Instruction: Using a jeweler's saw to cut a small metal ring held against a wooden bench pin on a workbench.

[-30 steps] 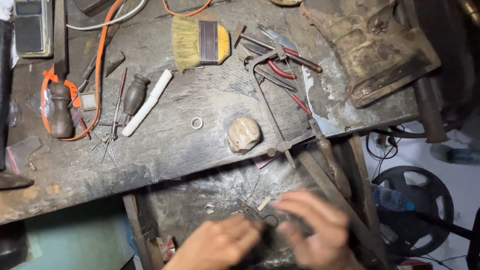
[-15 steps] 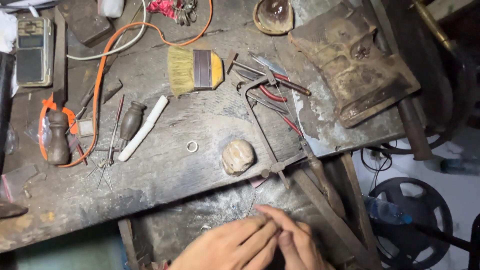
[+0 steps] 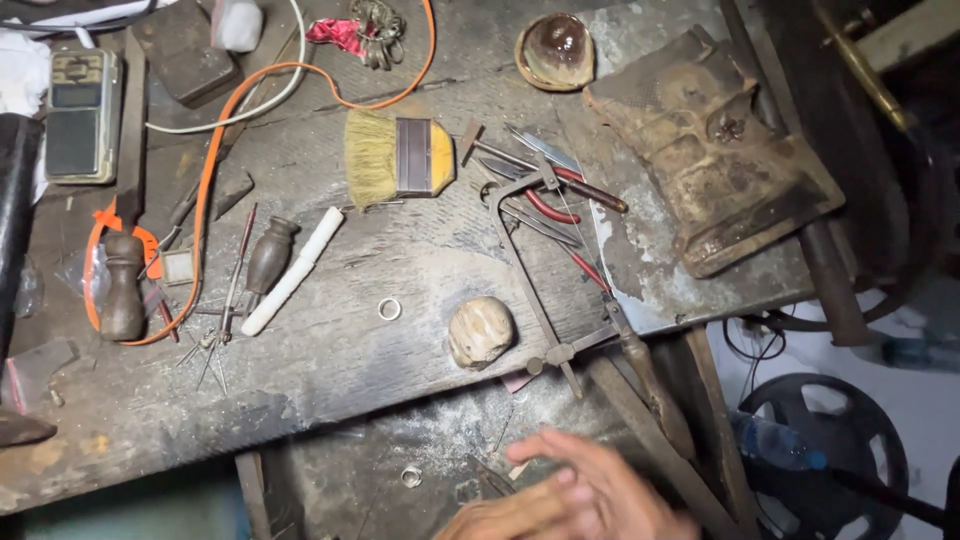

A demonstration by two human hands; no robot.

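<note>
Both hands are low in the head view, over a dusty lower tray [image 3: 350, 470] under the workbench. My right hand [image 3: 605, 485] is blurred, its fingers stretched out to the left with nothing seen in them. Only the top of my left hand [image 3: 490, 522] shows at the frame's bottom edge, partly under the right one; its grip is hidden. A small metal ring [image 3: 411, 477] lies on the tray just left of the hands. Another ring [image 3: 389, 308] rests on the worn wooden bench [image 3: 330, 380], beside a rounded pale lump [image 3: 480, 332].
A saw frame [image 3: 530, 285] lies by red-handled pliers [image 3: 552, 205]. Further back are a yellow brush [image 3: 398, 157], a white stick [image 3: 292, 271], a wooden-handled tool [image 3: 268, 256], an orange cable [image 3: 207, 175], a small scale [image 3: 72, 115], a glass-domed dish [image 3: 555, 50] and a worn block [image 3: 715, 150].
The view has tipped up the bench, so more of its far side shows. Both hands have slid lower and right; the right hand's fingers now stretch out over the left hand.
</note>
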